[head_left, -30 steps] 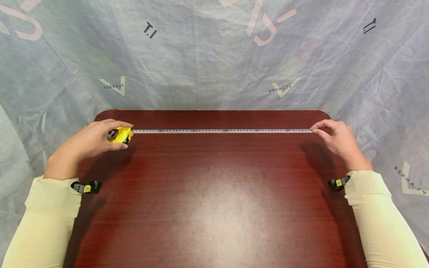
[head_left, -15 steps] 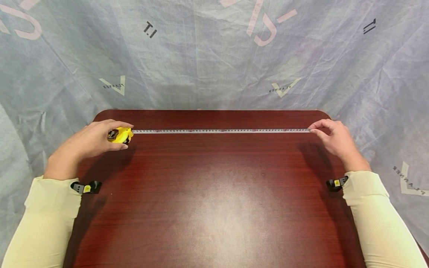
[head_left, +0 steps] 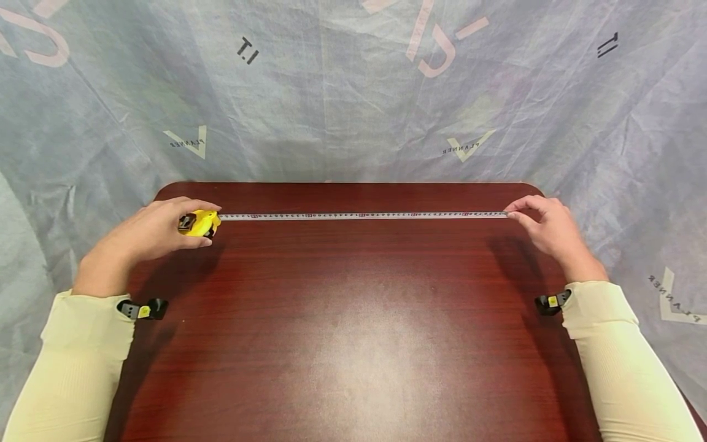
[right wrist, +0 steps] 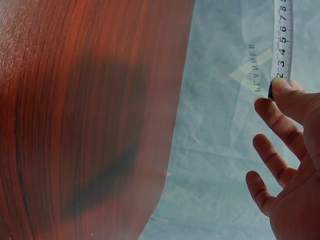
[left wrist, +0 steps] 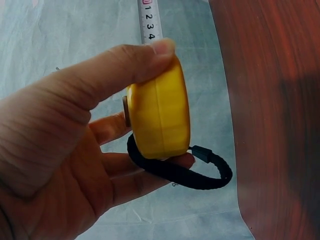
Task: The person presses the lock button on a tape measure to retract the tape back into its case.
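Note:
A yellow tape measure is gripped in my left hand, thumb on one side and fingers on the other. In the left wrist view a black wrist strap loops from the yellow case. The white numbered blade stretches nearly straight across to my right hand. There, thumb and index finger pinch the blade's end, while the other fingers of the right hand are spread apart in the right wrist view. The blade hangs above the far part of the table.
Below lies a dark red wood-grain table with rounded far corners. A grey printed cloth hangs behind it and at both sides. Small black cameras sit at both wrists, by the pale sleeves.
My right hand has moved slightly left with the blade's end. The printed marks on the blade have shifted left towards the case, and the exposed length is shorter. My left hand stays put.

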Motion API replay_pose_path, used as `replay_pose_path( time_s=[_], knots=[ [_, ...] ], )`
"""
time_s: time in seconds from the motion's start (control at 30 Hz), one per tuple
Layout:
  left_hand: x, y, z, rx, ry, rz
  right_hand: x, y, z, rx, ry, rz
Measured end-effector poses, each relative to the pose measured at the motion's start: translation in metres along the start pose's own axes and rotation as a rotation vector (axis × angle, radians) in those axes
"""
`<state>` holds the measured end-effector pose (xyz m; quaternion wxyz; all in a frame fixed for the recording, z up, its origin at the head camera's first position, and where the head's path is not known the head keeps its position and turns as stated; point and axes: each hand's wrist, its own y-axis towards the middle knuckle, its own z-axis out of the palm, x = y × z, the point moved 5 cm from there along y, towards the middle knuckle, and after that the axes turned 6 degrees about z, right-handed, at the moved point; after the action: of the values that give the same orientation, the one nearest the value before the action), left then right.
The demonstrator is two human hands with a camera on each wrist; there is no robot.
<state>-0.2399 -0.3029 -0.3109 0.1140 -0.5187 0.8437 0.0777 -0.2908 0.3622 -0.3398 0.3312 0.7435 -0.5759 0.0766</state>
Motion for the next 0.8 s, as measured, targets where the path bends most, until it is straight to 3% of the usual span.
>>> replay_pose_path(
  time_s=[0.43, 0.8],
  knots=[
    [-0.004, 0.001, 0.000, 0.000, -0.003, 0.001, 0.006, 0.000, 0.005, -0.004, 0.012, -0.048],
    [-0.009, -0.001, -0.001, -0.058, 0.011, 0.039, 0.011, 0.002, 0.010, 0.008, 0.013, -0.060]
  ],
)
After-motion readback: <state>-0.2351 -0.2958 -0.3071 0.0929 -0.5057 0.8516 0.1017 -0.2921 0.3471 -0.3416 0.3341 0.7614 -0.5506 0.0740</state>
